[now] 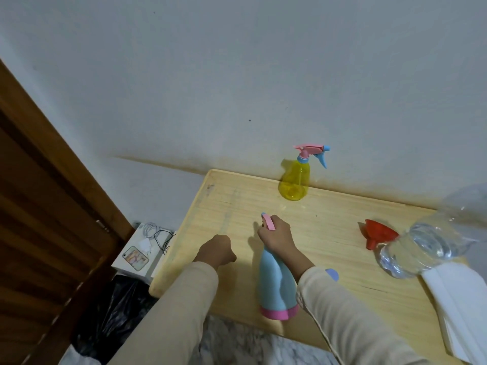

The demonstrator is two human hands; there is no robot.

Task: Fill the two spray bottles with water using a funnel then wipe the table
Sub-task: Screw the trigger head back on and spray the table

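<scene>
Pale plastered wall (237, 75) stands behind a light wooden table (329, 233) that fills the lower right of the view.

At 12 o'clock on the table, close against the wall, a translucent yellow spray bottle (294, 180) with a pink and blue trigger head stands upright.

Near the front edge, at about 6 o'clock, is a pale blue spray bottle with a pink base (275, 285). It leans with its top away from the person, and its pink base sits at the table's near edge.

The right hand (276, 234) is wrapped round the top of this bottle, fingers curled about the neck, with the pink trigger head sticking out above the knuckles.

The left hand (216, 250) lies at 9 o'clock from that bottle, curled into a loose fist with nothing seen in it. Whether it touches the wood I cannot tell. Both arms wear cream sleeves.

At 3 o'clock a red plastic funnel (376, 233) lies on its side, touching or just beside a clear plastic water bottle (421, 246) with water in it.

A stack of white sheets (458, 299) sits at 4 o'clock, and a small blue cap (332, 274) shows behind the right forearm.

Off the table at 9 o'clock are a brown wooden door (39, 206), a white box (126, 270) bearing a phone (135, 258) and a white charger with cable (146, 245), and a black plastic bag (113, 312) below.
</scene>
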